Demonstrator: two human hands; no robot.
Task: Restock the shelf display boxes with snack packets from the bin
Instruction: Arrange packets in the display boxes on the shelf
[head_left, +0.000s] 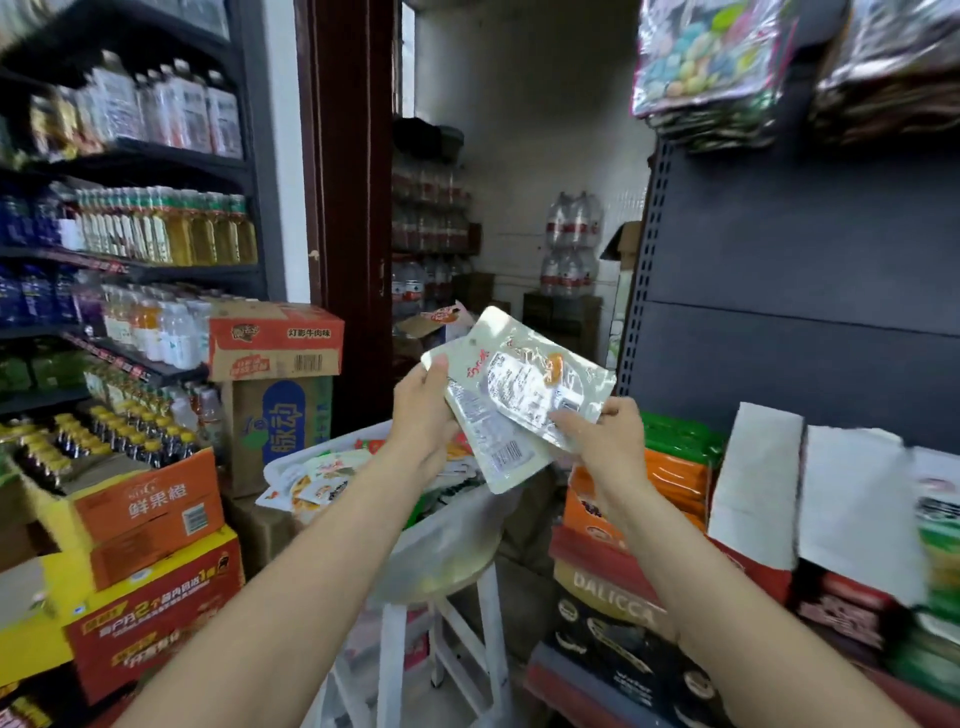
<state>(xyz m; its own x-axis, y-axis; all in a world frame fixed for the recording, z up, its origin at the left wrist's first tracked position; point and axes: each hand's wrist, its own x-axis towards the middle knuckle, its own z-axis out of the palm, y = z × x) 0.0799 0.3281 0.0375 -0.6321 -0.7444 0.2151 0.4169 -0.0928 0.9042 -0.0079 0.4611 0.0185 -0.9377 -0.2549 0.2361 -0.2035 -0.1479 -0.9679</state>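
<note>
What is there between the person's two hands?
In the head view, two white snack packets span the gap: the left hand grips one, the right hand pinches the other, above the bin.

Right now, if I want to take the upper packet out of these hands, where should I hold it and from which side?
Probably the free far edge of the upper packet, coming from above and behind. It is flat and tilted, and its near corners are taken: the right hand pinches the lower right, the left hand holds the left end with the lower packet. Pinch thumb over fingers.
</note>
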